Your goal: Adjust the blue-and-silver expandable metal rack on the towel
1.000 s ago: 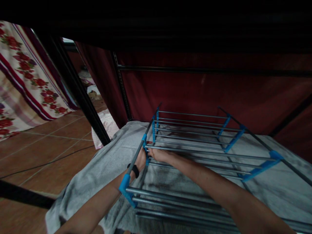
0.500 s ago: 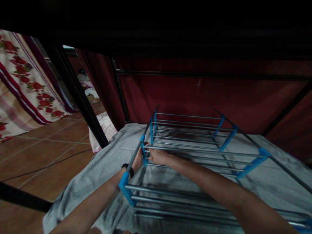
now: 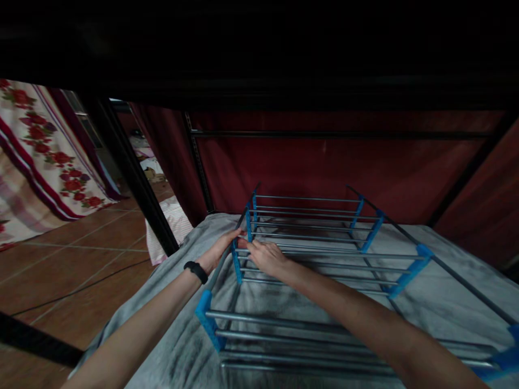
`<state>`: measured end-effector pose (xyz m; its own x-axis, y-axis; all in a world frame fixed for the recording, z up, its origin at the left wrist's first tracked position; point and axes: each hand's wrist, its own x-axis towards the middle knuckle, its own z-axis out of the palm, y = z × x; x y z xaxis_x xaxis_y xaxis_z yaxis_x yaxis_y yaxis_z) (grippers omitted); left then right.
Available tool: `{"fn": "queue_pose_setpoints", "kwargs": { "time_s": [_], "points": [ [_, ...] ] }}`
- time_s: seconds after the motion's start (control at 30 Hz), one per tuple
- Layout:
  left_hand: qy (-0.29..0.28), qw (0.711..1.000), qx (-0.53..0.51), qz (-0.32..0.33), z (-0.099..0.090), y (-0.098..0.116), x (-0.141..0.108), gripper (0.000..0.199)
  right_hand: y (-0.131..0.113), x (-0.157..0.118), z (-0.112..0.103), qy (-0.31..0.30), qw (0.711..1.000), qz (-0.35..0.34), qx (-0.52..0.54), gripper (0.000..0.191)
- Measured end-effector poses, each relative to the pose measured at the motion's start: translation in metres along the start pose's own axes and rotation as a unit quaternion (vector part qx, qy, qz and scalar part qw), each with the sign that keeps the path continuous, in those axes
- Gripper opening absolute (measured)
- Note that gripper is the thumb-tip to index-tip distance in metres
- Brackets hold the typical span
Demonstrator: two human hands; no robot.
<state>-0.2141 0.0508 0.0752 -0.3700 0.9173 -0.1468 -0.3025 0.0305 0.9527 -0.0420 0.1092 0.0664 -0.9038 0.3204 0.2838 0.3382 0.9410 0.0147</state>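
Note:
A rack [image 3: 308, 327] of grey metal tubes and blue plastic brackets lies across the grey blanket. My left hand [image 3: 222, 249], with a black band on its wrist, is closed around the rack's left side pole at the second blue bracket [image 3: 237, 265] from the front. Inside the frame, my right hand [image 3: 265, 257] pinches the end of the top metal tube [image 3: 344, 256] where it meets that bracket. The two hands' fingertips are close together there, and some of them are hidden behind the pole and bracket.
A dark bed frame post [image 3: 133, 173] stands to the left, with a dark upper bunk overhead. Behind the rack hangs a dark red curtain [image 3: 324, 167]. A floral cloth [image 3: 60, 156] hangs over the tiled floor [image 3: 89, 248], where a cable [image 3: 81, 290] runs.
My left hand has come from behind and below the bracket up to the outer side of the pole. My right hand has closed in on the tube's end. The view has tilted up slightly.

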Motion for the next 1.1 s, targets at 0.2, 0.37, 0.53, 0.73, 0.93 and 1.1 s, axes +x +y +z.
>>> {"fn": "queue_pose_setpoints", "kwargs": {
  "time_s": [0.2,0.37,0.53,0.73,0.93,1.1],
  "points": [
    [-0.010,0.996,0.080,0.031,-0.007,-0.004,0.006,0.034,0.000,0.014,-0.001,-0.050,0.998,0.026,0.035,0.041],
    [-0.022,0.998,0.046,0.039,-0.010,-0.009,0.010,0.038,0.004,0.017,-0.010,-0.056,0.997,0.033,0.039,0.037],
    [-0.042,0.998,0.039,0.026,-0.015,-0.015,0.015,0.037,0.005,0.020,-0.009,-0.050,0.998,0.030,0.030,0.037],
    [-0.034,0.998,0.041,0.033,-0.017,-0.017,0.019,0.031,0.005,0.022,-0.004,-0.039,0.998,0.041,0.024,0.040],
    [-0.004,0.993,0.093,0.076,-0.013,-0.011,0.014,0.034,0.005,0.023,-0.006,-0.051,0.998,0.035,0.033,0.037],
    [-0.004,0.995,0.091,0.051,-0.011,-0.009,0.014,0.032,0.008,0.028,-0.005,-0.062,0.996,0.039,0.055,0.035]
  ]
}}
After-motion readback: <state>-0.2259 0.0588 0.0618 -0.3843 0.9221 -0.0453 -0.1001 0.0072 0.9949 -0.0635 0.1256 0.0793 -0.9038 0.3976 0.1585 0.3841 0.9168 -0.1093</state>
